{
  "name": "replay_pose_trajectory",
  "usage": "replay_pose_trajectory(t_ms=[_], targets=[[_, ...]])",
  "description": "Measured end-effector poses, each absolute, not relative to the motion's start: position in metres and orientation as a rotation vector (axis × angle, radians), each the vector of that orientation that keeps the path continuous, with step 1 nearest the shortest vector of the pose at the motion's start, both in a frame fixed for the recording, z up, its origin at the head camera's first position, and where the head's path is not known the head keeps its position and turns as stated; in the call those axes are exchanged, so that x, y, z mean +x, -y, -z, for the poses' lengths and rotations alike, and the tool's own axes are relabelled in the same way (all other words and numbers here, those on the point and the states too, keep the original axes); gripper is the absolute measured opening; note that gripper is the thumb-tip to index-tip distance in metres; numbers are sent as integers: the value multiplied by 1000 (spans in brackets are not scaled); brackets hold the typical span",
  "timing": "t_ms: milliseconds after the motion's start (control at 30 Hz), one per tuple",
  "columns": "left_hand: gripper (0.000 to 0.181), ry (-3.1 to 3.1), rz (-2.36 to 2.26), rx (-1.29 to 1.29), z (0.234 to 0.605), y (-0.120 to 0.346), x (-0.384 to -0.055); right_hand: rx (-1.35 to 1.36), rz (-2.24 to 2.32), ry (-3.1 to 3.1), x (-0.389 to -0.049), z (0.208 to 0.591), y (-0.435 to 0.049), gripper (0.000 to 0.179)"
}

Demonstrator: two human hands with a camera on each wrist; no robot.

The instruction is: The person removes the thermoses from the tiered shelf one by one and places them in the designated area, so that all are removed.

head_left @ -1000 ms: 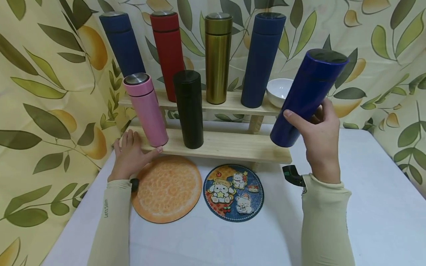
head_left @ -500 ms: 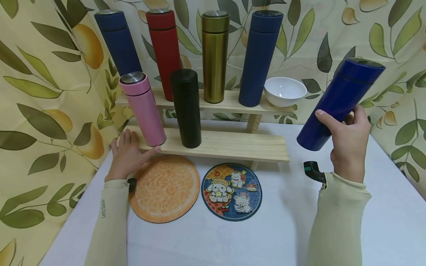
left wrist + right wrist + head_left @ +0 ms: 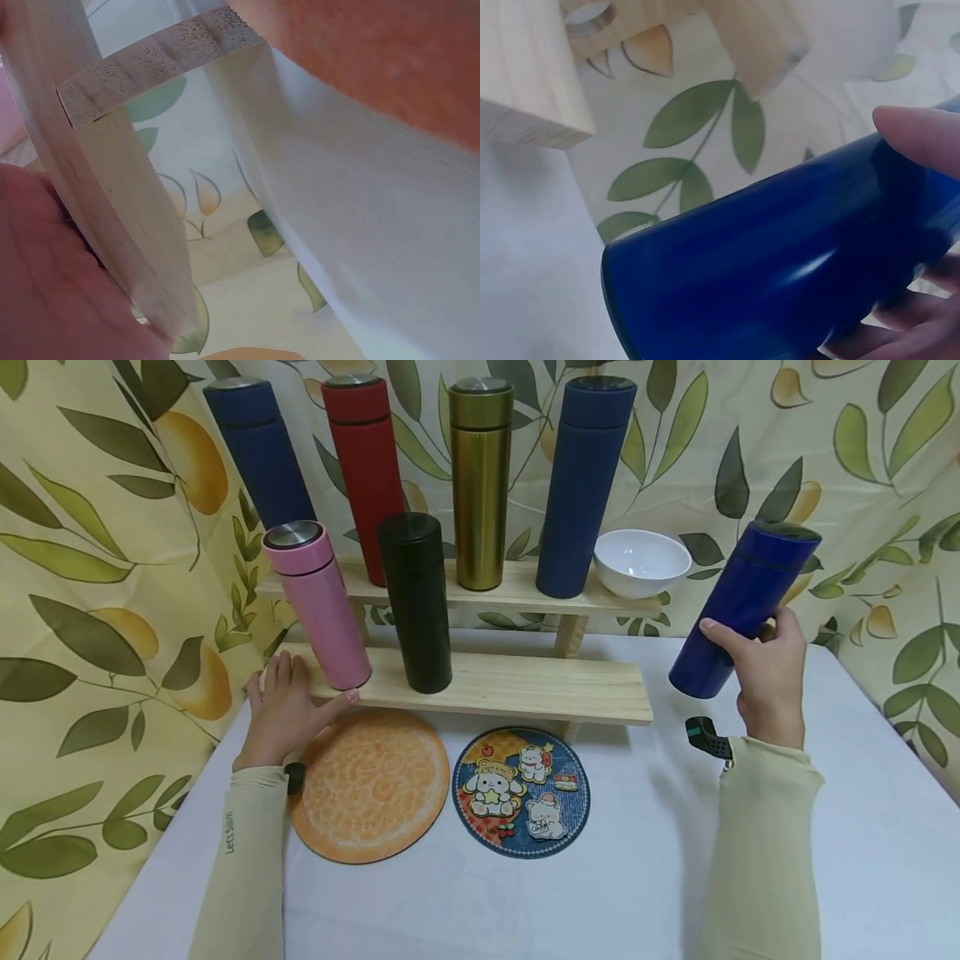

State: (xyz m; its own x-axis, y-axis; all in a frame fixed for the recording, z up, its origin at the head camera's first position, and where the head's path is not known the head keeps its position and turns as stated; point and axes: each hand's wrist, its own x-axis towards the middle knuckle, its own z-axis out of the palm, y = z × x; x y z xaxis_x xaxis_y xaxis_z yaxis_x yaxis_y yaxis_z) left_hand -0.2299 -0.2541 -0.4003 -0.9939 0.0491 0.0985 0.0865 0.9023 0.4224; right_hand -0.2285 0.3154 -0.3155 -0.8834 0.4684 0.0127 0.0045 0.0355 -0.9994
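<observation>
A glossy dark-blue thermos [image 3: 738, 602], tilted with its lid up and to the right, is held in my right hand [image 3: 772, 685] beside the right end of a two-tier wooden shelf [image 3: 540, 687]. In the right wrist view the thumb lies along one side of the thermos [image 3: 765, 255] and the curled fingers along the other. My left hand [image 3: 281, 714] rests on the left end of the lower tier, its fingers extended and its thumb along the front edge. Close to it on that tier stand a pink thermos [image 3: 322, 610] and a black thermos [image 3: 415, 610].
On the upper tier stand a blue thermos [image 3: 262, 456], a red one [image 3: 366, 477], a gold one [image 3: 480, 493], another blue one [image 3: 585, 493] and a white bowl [image 3: 637, 568]. An orange round mat [image 3: 371, 789] and a cartoon-printed round mat [image 3: 480, 827] lie on the white tablecloth [image 3: 600, 910].
The right hand has carried the dark-blue thermos right, away from the shelf and the bowl, then slightly back left while its top lowered. The left hand stays on the shelf.
</observation>
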Motion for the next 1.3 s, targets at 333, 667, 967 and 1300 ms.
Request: replay_pose_trajectory(t_ms=[333,667,967,1300], targets=[[125,2963,652,-108,403,255,-231,-418,-1832,2114,-261,332,-323,90],[123,2963,637,-100,404,254,-230,-365,-1845,2212,-292,344,-337,93],[123,2956,634,-99,404,254,-232,-280,-1673,2434,-318,354,-342,97],[123,2949,646,-96,405,255,-230,-249,-1710,2438,-325,372,-343,96]])
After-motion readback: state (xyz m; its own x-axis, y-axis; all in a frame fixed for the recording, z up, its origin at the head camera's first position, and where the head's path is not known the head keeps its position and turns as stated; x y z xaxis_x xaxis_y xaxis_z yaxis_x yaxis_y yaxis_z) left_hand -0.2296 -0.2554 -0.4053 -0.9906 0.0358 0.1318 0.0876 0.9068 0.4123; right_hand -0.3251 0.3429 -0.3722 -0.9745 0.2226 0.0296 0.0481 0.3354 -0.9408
